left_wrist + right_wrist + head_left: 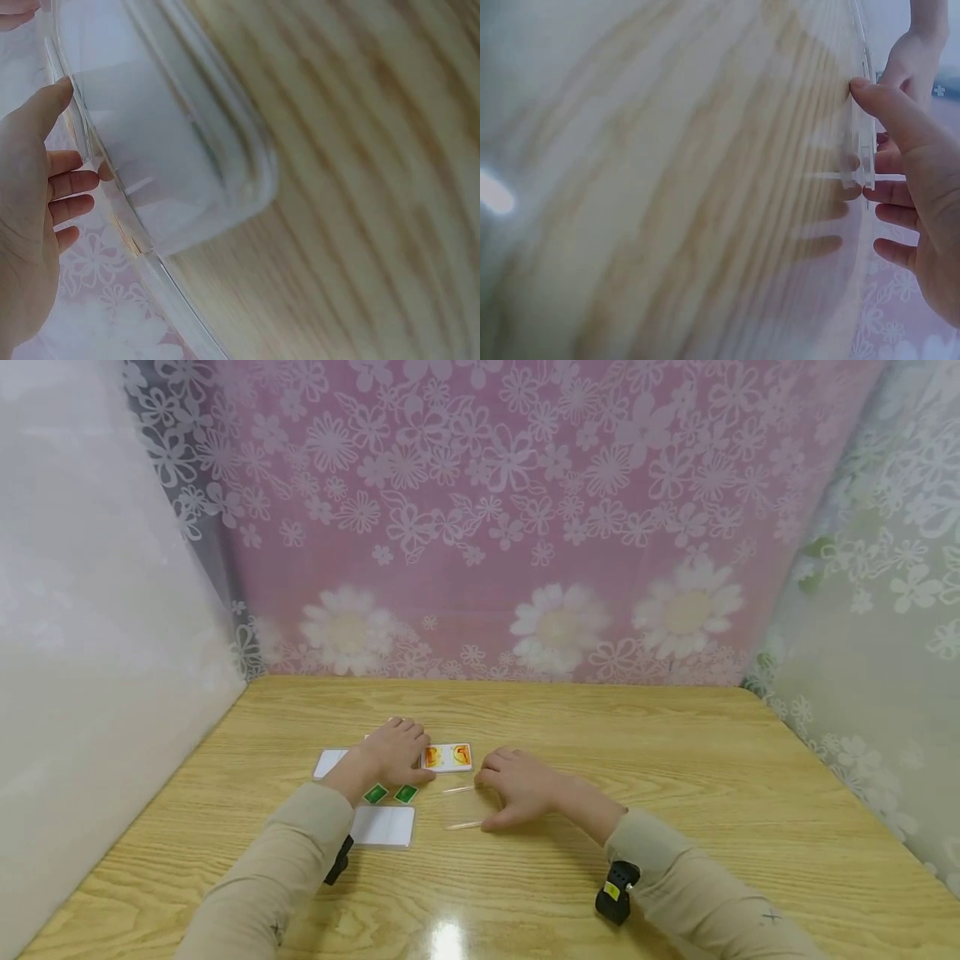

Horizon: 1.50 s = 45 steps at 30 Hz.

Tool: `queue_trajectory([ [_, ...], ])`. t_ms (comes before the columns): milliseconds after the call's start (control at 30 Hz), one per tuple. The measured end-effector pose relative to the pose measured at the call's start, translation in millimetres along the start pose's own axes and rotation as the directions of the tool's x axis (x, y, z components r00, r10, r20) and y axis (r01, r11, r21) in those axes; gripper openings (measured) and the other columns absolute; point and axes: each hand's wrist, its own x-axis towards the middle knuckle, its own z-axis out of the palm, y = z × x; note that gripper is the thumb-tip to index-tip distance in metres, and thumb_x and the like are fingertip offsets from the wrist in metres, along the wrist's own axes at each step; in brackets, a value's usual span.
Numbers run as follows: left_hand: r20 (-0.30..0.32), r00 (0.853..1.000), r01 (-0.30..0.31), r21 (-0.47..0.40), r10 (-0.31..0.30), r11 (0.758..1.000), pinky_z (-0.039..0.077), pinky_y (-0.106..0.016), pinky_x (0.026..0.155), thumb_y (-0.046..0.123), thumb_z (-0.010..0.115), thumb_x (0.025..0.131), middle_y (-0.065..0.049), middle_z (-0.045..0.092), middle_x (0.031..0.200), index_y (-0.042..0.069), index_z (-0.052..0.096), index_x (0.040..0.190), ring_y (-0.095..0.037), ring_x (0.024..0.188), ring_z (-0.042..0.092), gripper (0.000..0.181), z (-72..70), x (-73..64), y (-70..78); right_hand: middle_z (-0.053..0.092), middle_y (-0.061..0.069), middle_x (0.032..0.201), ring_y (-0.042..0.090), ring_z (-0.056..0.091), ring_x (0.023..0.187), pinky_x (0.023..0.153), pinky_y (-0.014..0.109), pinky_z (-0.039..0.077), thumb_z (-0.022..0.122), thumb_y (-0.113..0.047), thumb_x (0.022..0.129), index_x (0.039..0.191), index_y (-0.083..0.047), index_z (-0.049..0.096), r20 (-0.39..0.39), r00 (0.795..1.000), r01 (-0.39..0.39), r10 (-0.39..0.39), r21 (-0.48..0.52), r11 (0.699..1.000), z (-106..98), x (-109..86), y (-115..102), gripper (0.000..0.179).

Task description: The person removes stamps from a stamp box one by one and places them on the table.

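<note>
My left hand [396, 752] lies over the left end of a small white card with orange print [448, 757], its thumb at the near edge and fingers on the far side. The palm hides whatever lies beneath it. To the right, my right hand [517, 785] holds a clear plastic case piece [461, 810] by its right end, thumb near and fingers far. In the right wrist view, the clear edge [868, 161] shows between thumb and fingers. Below the left hand lie two small green pieces [406, 793] and a white card in a clear case [384, 827].
Another white card [328, 763] lies left of the left hand, partly behind the forearm. The wooden table [675, 760] is bordered by a pink flowered curtain [480, 527] at the back and pale curtains at both sides.
</note>
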Motion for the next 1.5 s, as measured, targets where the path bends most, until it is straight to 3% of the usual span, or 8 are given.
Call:
queue_trajectory([
  [167,0.010,1.000,0.017,-0.014,-0.016,1.000,0.026,-0.046,0.105,0.057,0.043,0.090,-0.013,0.049,0.127,0.003,0.050,0.127,-0.031,0.123,0.040,0.066,-1.1,-0.7,-0.7,0.050,0.000,0.107,0.017,0.045,0.103,0.085,0.035,0.039,0.063,-0.058,0.078,0.113,-0.012,0.058,0.015,1.000,-0.014,0.013,0.015,1.000,-2,3.8,-4,0.058],
  [333,0.010,1.000,0.021,-0.035,-0.021,0.999,0.026,-0.048,0.105,0.056,0.045,0.090,-0.015,0.049,0.127,0.002,0.051,0.127,-0.033,0.124,0.040,0.065,-4.3,-1.7,-1.1,0.052,0.002,0.110,0.018,0.046,0.105,0.088,0.035,0.039,0.060,-0.055,0.082,0.118,-0.011,0.058,0.028,0.998,-0.061,0.059,0.096,0.993,-4,10.1,-1,0.057],
  [633,0.041,0.998,0.055,-0.057,-0.053,0.997,0.023,-0.047,0.106,0.055,0.045,0.090,-0.014,0.047,0.132,0.003,0.049,0.130,-0.033,0.128,0.036,0.065,-5.4,0.2,0.4,0.056,0.006,0.109,0.019,0.052,0.098,0.083,0.036,0.043,0.062,-0.039,0.087,0.120,-0.007,0.058,-0.030,0.982,-0.177,0.189,0.242,0.954,-8,23.1,13,0.047],
  [1033,0.025,0.999,0.033,-0.061,-0.031,0.998,0.025,-0.046,0.105,0.054,0.046,0.090,-0.013,0.049,0.127,0.003,0.050,0.128,-0.031,0.124,0.039,0.064,-2.6,-0.5,3.0,0.059,0.007,0.108,0.023,0.052,0.102,0.088,0.038,0.042,0.068,-0.031,0.085,0.116,-0.005,0.061,-0.109,0.961,-0.216,0.253,0.274,0.937,-1,31.7,22,0.040],
  [1167,0.016,0.999,0.035,-0.067,-0.034,0.997,0.026,-0.045,0.105,0.052,0.048,0.089,-0.012,0.050,0.125,0.004,0.050,0.128,-0.030,0.123,0.040,0.062,-1.3,-0.8,3.2,0.058,0.008,0.107,0.023,0.052,0.102,0.088,0.038,0.043,0.067,-0.030,0.085,0.116,-0.004,0.060,-0.098,0.948,-0.254,0.302,0.334,0.908,1,35.7,27,0.041],
  [1500,0.024,0.998,0.052,-0.066,-0.051,0.996,0.026,-0.046,0.105,0.054,0.047,0.089,-0.013,0.049,0.127,0.002,0.050,0.127,-0.031,0.124,0.039,0.064,-1.6,-1.0,2.0,0.057,0.010,0.115,0.024,0.052,0.107,0.090,0.040,0.043,0.066,-0.030,0.087,0.121,-0.003,0.057,-0.007,0.907,-0.350,0.421,0.545,0.762,4,45.5,36,0.045],
])
